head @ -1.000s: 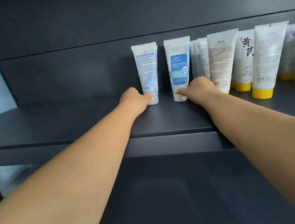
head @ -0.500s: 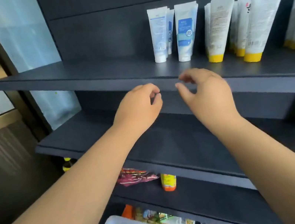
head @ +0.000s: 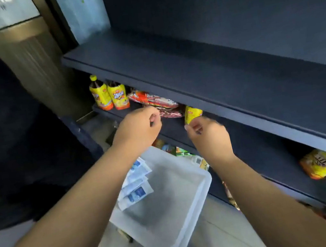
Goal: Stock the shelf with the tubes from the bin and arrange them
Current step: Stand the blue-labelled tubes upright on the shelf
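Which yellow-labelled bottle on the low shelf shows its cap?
The leftmost bottle: its yellow cap stands clear of the shelf above. The neighbour bottle to its right has its top hidden under the shelf edge.

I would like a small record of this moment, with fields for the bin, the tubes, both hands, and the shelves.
bin: clear plastic bin on the floor, below the hands
tubes: a few white and blue tubes lying at the bin's left side
left hand: left hand above the bin, fingers loosely curled, holding nothing
right hand: right hand above the bin, fingers loosely curled, holding nothing
shelves: dark shelves on the right; yellow bottles and snack packets on a lower one
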`<state>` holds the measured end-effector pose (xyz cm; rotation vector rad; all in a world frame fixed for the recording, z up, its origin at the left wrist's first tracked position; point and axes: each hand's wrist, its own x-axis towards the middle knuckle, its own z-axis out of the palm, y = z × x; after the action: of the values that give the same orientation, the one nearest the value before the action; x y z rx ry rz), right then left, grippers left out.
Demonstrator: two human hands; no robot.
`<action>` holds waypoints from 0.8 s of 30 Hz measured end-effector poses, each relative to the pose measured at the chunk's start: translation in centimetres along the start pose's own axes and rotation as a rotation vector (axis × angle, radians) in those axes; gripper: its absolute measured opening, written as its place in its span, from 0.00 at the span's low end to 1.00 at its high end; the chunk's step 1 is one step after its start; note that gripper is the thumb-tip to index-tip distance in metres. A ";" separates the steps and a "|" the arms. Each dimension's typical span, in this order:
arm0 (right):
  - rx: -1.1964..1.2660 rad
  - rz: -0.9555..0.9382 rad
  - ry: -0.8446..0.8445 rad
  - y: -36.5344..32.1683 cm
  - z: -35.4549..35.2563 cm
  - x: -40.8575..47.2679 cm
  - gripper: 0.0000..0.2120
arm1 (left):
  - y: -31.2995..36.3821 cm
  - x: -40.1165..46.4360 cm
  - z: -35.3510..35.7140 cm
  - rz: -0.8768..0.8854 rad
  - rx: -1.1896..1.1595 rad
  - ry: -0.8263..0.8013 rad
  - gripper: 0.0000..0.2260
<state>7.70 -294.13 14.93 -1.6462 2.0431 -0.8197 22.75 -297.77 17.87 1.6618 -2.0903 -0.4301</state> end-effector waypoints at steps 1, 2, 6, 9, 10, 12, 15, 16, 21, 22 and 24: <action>0.000 0.016 -0.051 0.8 0.8 -0.4 0.12 | -0.7 -1.1 0.8 -0.059 -0.001 -0.024 0.08; -0.001 0.035 -0.094 1.5 1.7 -0.7 0.12 | -1.4 -2.0 1.6 -0.112 0.002 -0.052 0.09; -0.014 0.145 -0.297 4.1 5.4 -2.4 0.11 | -4.9 -5.4 4.8 -0.317 0.082 -0.189 0.11; -0.033 0.202 -0.420 5.2 8.1 -3.0 0.13 | -7.4 -6.7 6.4 -0.388 0.153 -0.252 0.12; -0.056 0.222 -0.459 5.3 9.0 -3.1 0.14 | -8.2 -7.0 6.8 -0.419 0.156 -0.264 0.13; -0.101 0.256 -0.525 5.5 10.6 -3.3 0.16 | -9.6 -7.2 7.5 -0.446 0.156 -0.295 0.13; -0.067 0.351 -0.547 5.3 13.2 -3.4 0.16 | -12.3 -6.7 8.5 -0.453 0.106 -0.342 0.12; -0.045 0.390 -0.549 5.2 14.0 -3.4 0.15 | -13.3 -6.4 8.8 -0.454 0.088 -0.358 0.12; 0.011 0.588 -0.519 4.1 18.9 -3.4 0.13 | -19.3 -4.4 10.5 -0.423 0.035 -0.468 0.11; 0.025 0.625 -0.519 3.9 19.8 -3.4 0.13 | -20.3 -4.0 10.8 -0.425 0.023 -0.483 0.11; 0.046 0.716 -0.508 3.8 22.2 -3.7 0.14 | -22.4 -3.2 11.7 -0.410 0.024 -0.537 0.11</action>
<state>19.69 -294.34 -4.49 -0.8495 1.9819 -0.1686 36.12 -300.16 -3.72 2.1794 -2.0857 -1.0887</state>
